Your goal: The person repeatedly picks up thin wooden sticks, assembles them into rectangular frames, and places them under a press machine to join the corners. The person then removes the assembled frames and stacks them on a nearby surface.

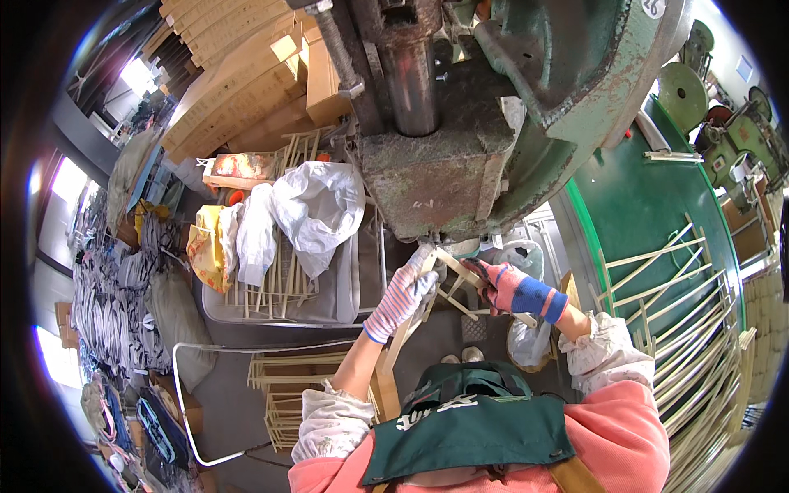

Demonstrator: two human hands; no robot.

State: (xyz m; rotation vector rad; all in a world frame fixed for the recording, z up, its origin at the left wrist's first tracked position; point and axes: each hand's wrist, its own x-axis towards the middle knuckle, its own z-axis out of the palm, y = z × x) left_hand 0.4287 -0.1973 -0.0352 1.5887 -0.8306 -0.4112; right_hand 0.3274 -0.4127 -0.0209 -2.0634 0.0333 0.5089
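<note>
Head view: a thin wooden frame [448,283] is held up under the big rusty press block [431,177] — close to it, so the wood sits right below the metal. The left hand [404,297], in a striped glove, is clenched around one side of the frame. The right hand [511,287], in a red and blue glove, is closed on the other side to keep it steady. More wooden sticks [699,320] are piled at the right — within easy reach.
</note>
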